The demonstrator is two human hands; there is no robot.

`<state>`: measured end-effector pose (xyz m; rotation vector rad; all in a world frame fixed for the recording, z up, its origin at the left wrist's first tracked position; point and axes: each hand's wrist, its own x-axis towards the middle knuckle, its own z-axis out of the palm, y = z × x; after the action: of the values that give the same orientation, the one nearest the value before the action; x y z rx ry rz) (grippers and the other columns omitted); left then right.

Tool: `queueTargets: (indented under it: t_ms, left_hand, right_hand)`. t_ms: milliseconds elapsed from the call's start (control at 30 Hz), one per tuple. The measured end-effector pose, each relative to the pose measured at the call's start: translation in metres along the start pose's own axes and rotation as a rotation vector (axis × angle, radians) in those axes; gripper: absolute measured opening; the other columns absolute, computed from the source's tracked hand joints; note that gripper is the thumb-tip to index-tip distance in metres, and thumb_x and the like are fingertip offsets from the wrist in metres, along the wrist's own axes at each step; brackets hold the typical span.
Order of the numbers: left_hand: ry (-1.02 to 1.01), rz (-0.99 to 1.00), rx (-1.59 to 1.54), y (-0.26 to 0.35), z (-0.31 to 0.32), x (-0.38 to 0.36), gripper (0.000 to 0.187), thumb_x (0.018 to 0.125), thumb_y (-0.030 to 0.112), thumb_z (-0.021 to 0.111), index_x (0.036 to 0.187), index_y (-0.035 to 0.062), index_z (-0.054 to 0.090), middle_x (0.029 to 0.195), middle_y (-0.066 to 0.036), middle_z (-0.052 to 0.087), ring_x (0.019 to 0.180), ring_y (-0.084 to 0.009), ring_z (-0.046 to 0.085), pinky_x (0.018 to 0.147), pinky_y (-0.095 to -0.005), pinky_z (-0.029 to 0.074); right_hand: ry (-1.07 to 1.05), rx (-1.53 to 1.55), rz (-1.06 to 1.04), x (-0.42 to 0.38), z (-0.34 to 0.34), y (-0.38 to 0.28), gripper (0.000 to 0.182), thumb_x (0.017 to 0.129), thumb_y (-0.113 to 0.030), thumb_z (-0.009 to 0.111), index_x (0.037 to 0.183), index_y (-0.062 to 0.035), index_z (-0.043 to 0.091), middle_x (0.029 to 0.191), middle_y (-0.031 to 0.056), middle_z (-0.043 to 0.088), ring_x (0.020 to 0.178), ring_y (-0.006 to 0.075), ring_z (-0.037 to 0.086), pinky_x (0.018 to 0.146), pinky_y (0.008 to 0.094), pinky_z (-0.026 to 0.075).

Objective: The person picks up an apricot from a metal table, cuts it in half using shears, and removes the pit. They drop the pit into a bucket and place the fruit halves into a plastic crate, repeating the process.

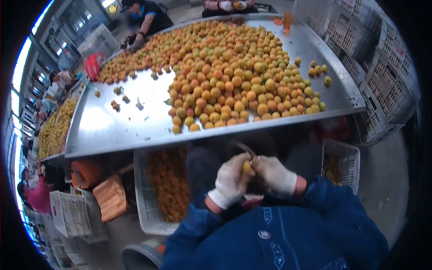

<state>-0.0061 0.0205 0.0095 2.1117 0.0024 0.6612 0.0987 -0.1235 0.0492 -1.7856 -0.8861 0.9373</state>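
Note:
My left hand (pixel 231 179), in a white glove, is closed around a small yellow-orange fruit (pixel 246 167) in front of my body. Right beside it, my gloved right hand (pixel 274 174) is closed at the fruit; a thin, dark curved thing (pixel 243 147) sticks up between the two hands, blurred, and I cannot make out what it is. Both hands are below the near edge of a metal table (pixel 112 135), on which a large heap of yellow-orange fruits (pixel 225 76) lies.
Left of my legs stands a white crate (pixel 141 193) of orange pieces; another crate (pixel 342 162) is at my right. Stacked crates (pixel 382 85) rise beyond the table's right side. Two co-workers are across the table, one in dark clothes (pixel 155 20). A grey bucket (pixel 141 256) is low left.

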Motion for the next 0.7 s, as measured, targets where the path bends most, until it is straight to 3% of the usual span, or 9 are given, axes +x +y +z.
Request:
queueTargets:
  t_ms: [33,67,100,200,267,367,433,533,700]
  left_hand:
    - [0.032,-0.002,-0.107,-0.005,0.0,0.0,0.035,0.088,0.019,0.064,0.116,-0.0007,0.055,0.102,-0.022,0.061,0.09,-0.0398,0.061,0.08,-0.0406,0.05]
    - [0.042,-0.048,-0.318,0.0,-0.005,0.002,0.036,0.087,0.015,0.067,0.117,-0.0009,0.055,0.105,-0.019,0.06,0.094,-0.0323,0.062,0.083,-0.0362,0.049]
    - [-0.005,-0.129,-0.492,0.009,-0.013,0.005,0.042,0.085,0.01,0.07,0.122,-0.0011,0.052,0.113,-0.013,0.057,0.099,-0.0229,0.059,0.089,-0.0322,0.047]
    - [0.105,-0.237,-0.63,0.017,-0.021,0.006,0.056,0.081,0.003,0.073,0.13,0.0001,0.046,0.122,-0.009,0.052,0.104,-0.0177,0.056,0.095,-0.0303,0.045]
    - [0.128,-0.283,-0.616,0.016,-0.023,0.002,0.06,0.077,0.002,0.077,0.129,0.0033,0.047,0.116,-0.009,0.057,0.105,-0.0163,0.058,0.098,-0.0317,0.046]
    - [0.125,-0.158,-0.492,0.02,-0.025,0.003,0.061,0.072,-0.004,0.078,0.125,0.0035,0.049,0.115,-0.01,0.06,0.104,-0.0178,0.06,0.096,-0.0322,0.048]
    - [0.12,-0.181,-0.52,0.019,-0.024,0.001,0.061,0.071,-0.004,0.079,0.124,0.0033,0.049,0.116,-0.011,0.061,0.106,-0.0188,0.06,0.096,-0.0325,0.048]
    - [0.104,-0.202,-0.552,0.021,-0.022,0.003,0.06,0.071,-0.006,0.077,0.124,0.0026,0.05,0.12,-0.014,0.061,0.11,-0.0207,0.06,0.098,-0.0334,0.048]
    - [0.067,-0.275,-0.653,0.026,-0.022,0.004,0.058,0.074,-0.007,0.073,0.126,0.0015,0.049,0.123,-0.016,0.06,0.114,-0.0236,0.059,0.1,-0.0354,0.048]
  right_hand:
    - [-0.018,0.417,0.214,0.002,-0.002,-0.005,0.033,0.102,-0.03,0.043,0.092,-0.002,0.056,0.069,0.0073,0.057,0.054,0.0171,0.058,0.048,0.0304,0.046]
    - [-0.116,0.687,0.344,-0.001,-0.006,-0.014,0.042,0.103,-0.04,0.039,0.092,-0.0039,0.056,0.058,0.0004,0.048,0.043,0.0084,0.047,0.037,0.0241,0.035]
    - [-0.063,0.673,0.285,-0.004,-0.002,-0.022,0.047,0.104,-0.044,0.032,0.093,-0.0051,0.057,0.051,-0.0027,0.042,0.035,0.0068,0.037,0.032,0.023,0.027]
    - [-0.146,0.841,0.142,-0.012,-0.004,-0.011,0.039,0.104,-0.037,0.037,0.094,-0.0053,0.057,0.056,-0.0014,0.047,0.041,0.0059,0.04,0.037,0.0212,0.03]
    - [0.174,0.435,-0.156,-0.011,0.002,0.002,0.028,0.102,-0.027,0.044,0.094,-0.0041,0.056,0.061,0.0007,0.051,0.048,0.0067,0.047,0.043,0.0222,0.036]
    - [0.177,0.238,-0.255,-0.018,-0.005,0.018,0.019,0.099,-0.02,0.051,0.094,-0.0025,0.055,0.064,0.0024,0.052,0.054,0.008,0.05,0.049,0.0251,0.04]
    - [0.191,0.15,-0.311,-0.022,-0.004,0.026,0.017,0.097,-0.019,0.053,0.095,-0.0022,0.054,0.062,0.0042,0.053,0.053,0.0129,0.054,0.05,0.0294,0.043]
    - [0.194,-0.058,-0.348,-0.026,0.0,0.028,0.015,0.091,-0.017,0.059,0.098,-0.0053,0.052,0.062,0.0106,0.057,0.057,0.0295,0.062,0.053,0.0352,0.047]
    - [0.198,-0.212,-0.395,-0.025,-0.001,0.027,0.022,0.089,-0.024,0.064,0.094,-0.006,0.051,0.062,0.013,0.056,0.058,0.0343,0.061,0.052,0.0379,0.047]
